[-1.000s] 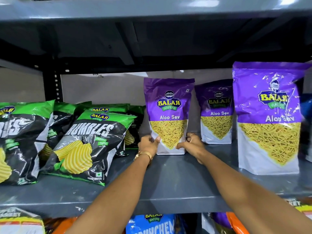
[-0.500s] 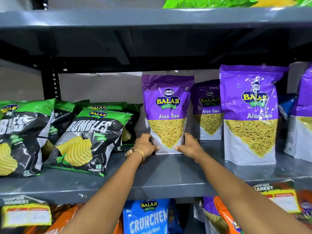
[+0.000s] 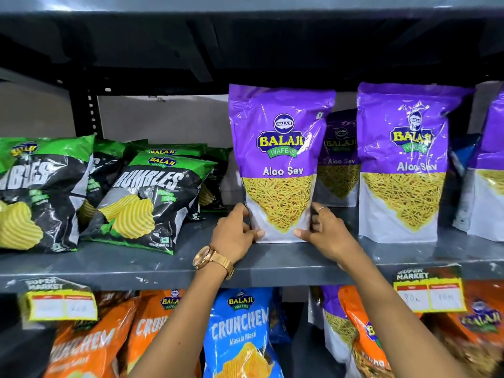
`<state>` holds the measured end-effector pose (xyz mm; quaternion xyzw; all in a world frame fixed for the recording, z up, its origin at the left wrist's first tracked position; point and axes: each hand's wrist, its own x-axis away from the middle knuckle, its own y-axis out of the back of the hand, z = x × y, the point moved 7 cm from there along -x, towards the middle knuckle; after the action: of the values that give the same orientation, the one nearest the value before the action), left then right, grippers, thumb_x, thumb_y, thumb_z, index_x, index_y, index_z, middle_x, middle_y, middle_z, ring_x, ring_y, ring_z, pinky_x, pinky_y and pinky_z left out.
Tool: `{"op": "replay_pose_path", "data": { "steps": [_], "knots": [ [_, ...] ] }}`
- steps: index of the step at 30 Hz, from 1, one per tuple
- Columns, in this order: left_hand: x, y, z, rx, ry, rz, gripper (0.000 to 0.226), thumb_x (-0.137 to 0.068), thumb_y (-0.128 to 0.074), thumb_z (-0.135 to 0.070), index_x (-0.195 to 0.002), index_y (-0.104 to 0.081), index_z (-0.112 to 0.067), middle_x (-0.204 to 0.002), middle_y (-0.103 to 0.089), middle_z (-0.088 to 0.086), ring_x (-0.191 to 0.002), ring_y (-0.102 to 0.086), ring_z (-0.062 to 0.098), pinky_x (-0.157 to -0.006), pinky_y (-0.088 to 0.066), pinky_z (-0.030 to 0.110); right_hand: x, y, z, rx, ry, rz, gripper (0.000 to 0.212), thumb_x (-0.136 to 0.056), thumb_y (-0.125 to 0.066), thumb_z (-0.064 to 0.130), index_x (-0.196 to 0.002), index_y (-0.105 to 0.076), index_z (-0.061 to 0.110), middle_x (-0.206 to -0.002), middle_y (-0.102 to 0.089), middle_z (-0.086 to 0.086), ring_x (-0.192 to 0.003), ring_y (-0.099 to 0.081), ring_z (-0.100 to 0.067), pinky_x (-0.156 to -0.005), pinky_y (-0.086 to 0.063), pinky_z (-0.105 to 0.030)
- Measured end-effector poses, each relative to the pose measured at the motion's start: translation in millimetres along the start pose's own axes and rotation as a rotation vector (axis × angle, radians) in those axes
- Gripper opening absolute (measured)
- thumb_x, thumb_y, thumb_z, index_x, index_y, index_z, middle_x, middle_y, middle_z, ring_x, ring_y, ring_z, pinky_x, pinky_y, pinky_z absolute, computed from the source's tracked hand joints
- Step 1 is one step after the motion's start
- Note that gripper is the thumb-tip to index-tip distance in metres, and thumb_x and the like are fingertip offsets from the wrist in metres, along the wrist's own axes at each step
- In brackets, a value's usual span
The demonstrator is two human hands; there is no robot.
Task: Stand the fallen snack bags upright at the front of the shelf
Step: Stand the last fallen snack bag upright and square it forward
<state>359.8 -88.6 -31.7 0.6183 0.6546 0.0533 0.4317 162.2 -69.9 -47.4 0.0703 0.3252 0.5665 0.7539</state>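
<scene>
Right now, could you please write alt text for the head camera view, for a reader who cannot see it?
Two bare hands, left hand and right hand, grip the lower edges of an upright purple Aloo Sev pouch on a grey metal shelf. Green-and-black Rumbles chip bags lean left of it; another purple pouch stands at right.

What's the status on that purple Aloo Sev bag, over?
Left hand and right hand grip the Aloo Sev bag at its base. Bag upright on the shelf. Nothing in front of it.

Grey metal shelf (image 3: 136, 264) runs across the middle of the frame, a dark perforated upright (image 3: 88, 110) stands upper left, pale wall (image 3: 163, 120) behind, another shelf board (image 3: 245, 4) overhead in shadow.
</scene>
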Motion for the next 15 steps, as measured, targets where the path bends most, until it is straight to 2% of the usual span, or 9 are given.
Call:
{"op": "replay_pose_path", "data": {
  "steps": [5, 9, 15],
  "knots": [
    [3.5, -0.4, 2.3, 0.002, -0.017, -0.016, 0.042, -0.080, -0.073, -0.025, -0.113, -0.052, -0.009, -0.096, -0.076, 0.010, -0.099, -0.064, 0.030, -0.079, -0.045, 0.031, 6.3, 2.2, 2.1, 0.002, 0.019, -0.026, 0.064, -0.080, -0.075, 0.012, -0.137, -0.045, 0.009, -0.127, -0.061, -0.013, -0.119, -0.060, -0.028, -0.104, -0.047, -0.039],
    [4.5, 1.5, 7.9, 0.083, 0.009, -0.003, 0.040, -0.078, -0.076, -0.025, -0.107, -0.053, -0.009, -0.082, -0.068, 0.002, -0.088, -0.061, 0.023, -0.071, -0.037, 0.025, 9.0, 4.1, 3.1, -0.009, 0.025, -0.024, 0.066, -0.078, -0.078, 0.014, -0.136, -0.047, 0.012, -0.111, -0.059, -0.002, -0.105, -0.060, -0.018, -0.098, -0.047, -0.030],
    [4.6, 1.2, 8.9, 0.100, 0.022, 0.002, 0.038, -0.078, -0.075, -0.024, -0.106, -0.053, -0.010, -0.091, -0.073, 0.008, -0.085, -0.058, 0.020, -0.060, -0.035, 0.024, 9.6, 4.1, 4.2, -0.008, 0.022, -0.020, 0.066, -0.077, -0.078, 0.013, -0.135, -0.047, 0.012, -0.109, -0.059, -0.001, -0.101, -0.060, -0.016, -0.095, -0.047, -0.029]
  ]
}}
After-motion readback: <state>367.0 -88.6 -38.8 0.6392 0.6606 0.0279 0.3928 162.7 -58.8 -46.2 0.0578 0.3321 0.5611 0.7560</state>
